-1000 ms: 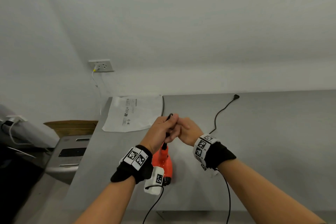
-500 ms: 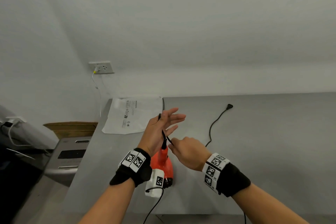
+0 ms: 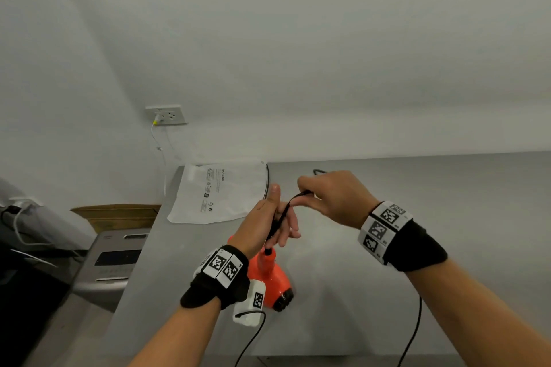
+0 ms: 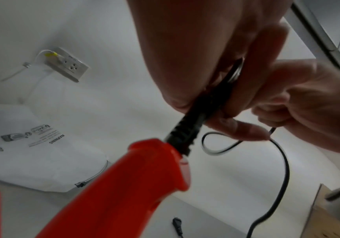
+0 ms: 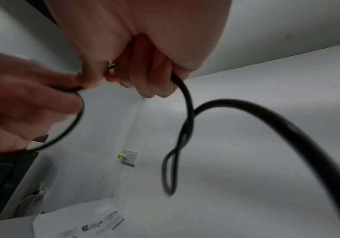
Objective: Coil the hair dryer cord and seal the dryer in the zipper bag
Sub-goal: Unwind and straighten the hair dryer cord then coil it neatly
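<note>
The orange hair dryer (image 3: 269,277) stands nozzle-down on the grey table (image 3: 447,185), handle tilted up under my left hand (image 3: 259,217). Its black cord (image 3: 281,217) rises from the handle end, crosses my left palm and passes between thumb and fingers, which hold it. My right hand (image 3: 337,197), just right of the left, pinches the cord and keeps it taut. In the left wrist view the dryer handle (image 4: 134,185), the cord's loose loop (image 4: 215,149) and the plug (image 4: 177,225) show. The white zipper bag (image 3: 220,191) lies flat at the table's far left corner.
A wall socket (image 3: 167,115) with a white cable hangs behind the bag. Left of the table's edge stand a cardboard box (image 3: 116,214) and a grey appliance (image 3: 113,262). Thin black cables trail from both wrist cameras toward the near table edge.
My right hand has swung from below the left hand up and to the right, drawing more cord with it. My left fingers, spread before, have drawn together over the cord.
</note>
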A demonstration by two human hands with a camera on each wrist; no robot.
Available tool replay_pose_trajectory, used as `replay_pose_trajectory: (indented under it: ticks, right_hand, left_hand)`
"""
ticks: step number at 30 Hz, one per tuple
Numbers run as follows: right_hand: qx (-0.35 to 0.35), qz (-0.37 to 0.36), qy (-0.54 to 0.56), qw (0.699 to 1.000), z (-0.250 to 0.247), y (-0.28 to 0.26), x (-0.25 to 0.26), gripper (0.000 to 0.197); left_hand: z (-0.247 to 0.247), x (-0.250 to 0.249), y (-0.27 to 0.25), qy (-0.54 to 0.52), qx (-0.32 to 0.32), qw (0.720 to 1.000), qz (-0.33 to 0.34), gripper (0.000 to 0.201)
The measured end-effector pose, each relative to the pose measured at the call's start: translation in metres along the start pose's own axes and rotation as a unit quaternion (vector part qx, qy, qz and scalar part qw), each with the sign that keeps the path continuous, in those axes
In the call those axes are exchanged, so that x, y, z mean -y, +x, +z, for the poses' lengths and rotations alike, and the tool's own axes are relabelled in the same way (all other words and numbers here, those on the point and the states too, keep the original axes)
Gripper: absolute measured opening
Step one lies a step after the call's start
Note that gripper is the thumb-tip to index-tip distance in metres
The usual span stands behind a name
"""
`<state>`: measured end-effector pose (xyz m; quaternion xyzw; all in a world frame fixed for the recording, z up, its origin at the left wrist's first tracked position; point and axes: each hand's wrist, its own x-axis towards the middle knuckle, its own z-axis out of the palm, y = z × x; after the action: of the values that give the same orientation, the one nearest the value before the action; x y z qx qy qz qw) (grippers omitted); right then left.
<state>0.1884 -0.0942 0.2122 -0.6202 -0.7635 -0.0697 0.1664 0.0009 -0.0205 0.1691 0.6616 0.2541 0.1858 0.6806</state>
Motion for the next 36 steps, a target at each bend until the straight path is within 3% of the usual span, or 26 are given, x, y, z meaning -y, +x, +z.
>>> replay_pose_trajectory:
  ticks: [7,12,15,19,22,28,32,36]
  right_hand:
    - [0.013,0.082,0.094,0.992,0.038,0.000,-0.003,0.050]
    - [-0.014,0.119,0.223,0.967,0.062,-0.007,0.012,0.034]
    - [-0.026,0.163,0.323,0.932,0.077,-0.015,0.017,0.030]
    - [0.029,0.171,0.362,0.916,0.086,-0.022,0.018,0.019]
    - [0.058,0.163,0.327,0.929,0.087,-0.022,0.024,0.020]
    - [0.076,0.164,0.342,0.922,0.097,-0.026,0.033,0.027]
    - [0.162,0.192,0.251,0.935,0.089,-0.036,0.045,0.036]
    - [0.204,0.133,0.120,0.962,0.070,-0.045,0.055,0.041]
  left_hand:
    - [-0.007,0.002,0.004,-0.098,0.030,0.994,-0.024,0.084]
    - [-0.008,0.006,0.003,-0.121,0.057,0.991,-0.014,0.080]
    - [-0.006,0.008,0.001,-0.095,0.049,0.994,-0.005,0.063]
    - [-0.005,0.007,-0.002,-0.057,0.063,0.996,0.007,0.026]
    - [-0.001,0.006,0.000,-0.078,0.053,0.996,0.009,0.037]
    - [0.004,0.007,0.005,-0.128,0.017,0.991,0.033,0.050]
    - [0.005,0.007,0.005,-0.184,-0.020,0.982,0.031,0.041]
    - [0.009,0.011,0.006,-0.174,-0.033,0.984,0.024,0.042]
